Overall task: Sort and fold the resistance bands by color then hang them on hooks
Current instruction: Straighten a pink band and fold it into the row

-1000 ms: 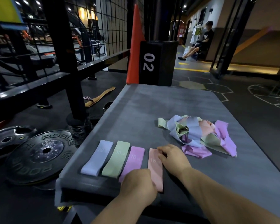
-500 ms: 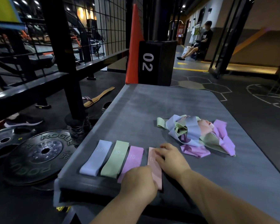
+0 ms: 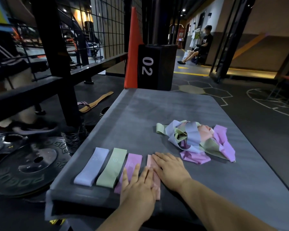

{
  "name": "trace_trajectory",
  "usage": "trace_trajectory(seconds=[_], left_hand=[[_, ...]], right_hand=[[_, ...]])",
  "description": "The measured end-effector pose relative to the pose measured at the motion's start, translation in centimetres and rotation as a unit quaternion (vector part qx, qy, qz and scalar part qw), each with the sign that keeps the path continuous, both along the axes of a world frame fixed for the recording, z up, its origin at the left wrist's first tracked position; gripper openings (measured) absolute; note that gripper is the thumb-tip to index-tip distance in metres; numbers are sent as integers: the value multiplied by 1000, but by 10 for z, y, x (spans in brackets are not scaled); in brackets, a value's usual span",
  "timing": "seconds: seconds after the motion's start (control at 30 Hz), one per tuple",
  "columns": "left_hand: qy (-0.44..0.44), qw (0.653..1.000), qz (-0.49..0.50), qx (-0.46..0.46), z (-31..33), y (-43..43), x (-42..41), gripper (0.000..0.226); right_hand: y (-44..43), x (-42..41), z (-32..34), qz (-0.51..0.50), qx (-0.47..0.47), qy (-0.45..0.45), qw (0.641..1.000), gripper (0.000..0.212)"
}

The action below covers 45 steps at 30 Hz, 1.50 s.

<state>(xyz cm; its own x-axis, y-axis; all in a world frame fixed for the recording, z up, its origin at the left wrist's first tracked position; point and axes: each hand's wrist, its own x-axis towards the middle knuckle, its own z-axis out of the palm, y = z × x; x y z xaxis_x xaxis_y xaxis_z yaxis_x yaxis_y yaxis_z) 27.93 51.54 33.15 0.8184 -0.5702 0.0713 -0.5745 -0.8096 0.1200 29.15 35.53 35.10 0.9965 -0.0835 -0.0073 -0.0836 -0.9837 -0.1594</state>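
Observation:
Four flat folded bands lie in a row near the front edge of the grey padded platform: a lavender band, a green band, a purple band and a pink band. My left hand lies flat with straight fingers across the purple and pink bands. My right hand presses flat on the pink band's right side. A tangled pile of bands in the same colours sits to the right, further back.
Black weight plates lie on the floor to the left, beside a black rack post. A black box marked 02 and an orange pad stand behind the platform. A person sits far back.
Both hands have gone from curled to flat with fingers spread. The left hand has slid forward over the purple and pink bands; the right hand has flattened onto the pink band.

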Motion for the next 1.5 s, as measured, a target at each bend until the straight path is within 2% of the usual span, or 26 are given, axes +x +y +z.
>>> trace_trajectory(seconds=[0.07, 0.17, 0.27, 0.3, 0.37, 0.43, 0.87, 1.23, 1.33, 1.43, 1.5], left_hand=[[6, 1000, -2, 0, 7, 0, 0, 57], [15, 1000, 3, 20, 15, -1, 0, 82], [-4, 999, 6, 47, 16, -3, 2, 92], [11, 998, 5, 69, 14, -3, 2, 89], [54, 993, 18, 101, 18, -2, -1, 65], [66, 993, 21, 97, 21, -3, -2, 56], [118, 989, 31, 79, 23, -2, -5, 55], [155, 987, 34, 39, 28, -6, 4, 57], [138, 990, 25, 17, 34, -6, 7, 54], [116, 993, 22, -5, 42, -12, 8, 51], [103, 994, 16, -20, 46, -19, 7, 49]], right_hand=[[0, 0, 0, 4, -7, 10, 1000, 52], [0, -1, 1, 9, -20, 15, 1000, 52], [1, -1, 1, 11, -30, 21, 999, 53], [1, -1, 1, 12, -33, 22, 999, 53], [1, 0, 0, 13, -40, 20, 999, 53], [0, 0, -1, 15, -43, 20, 999, 53], [2, -1, -2, 9, -43, 32, 999, 53], [-3, -4, 6, 10, 34, 42, 999, 51], [-12, -10, 8, 21, 67, -22, 997, 48], [-29, -19, 7, -24, 98, -173, 980, 36], [-44, -22, 6, -82, 87, -290, 950, 26]])
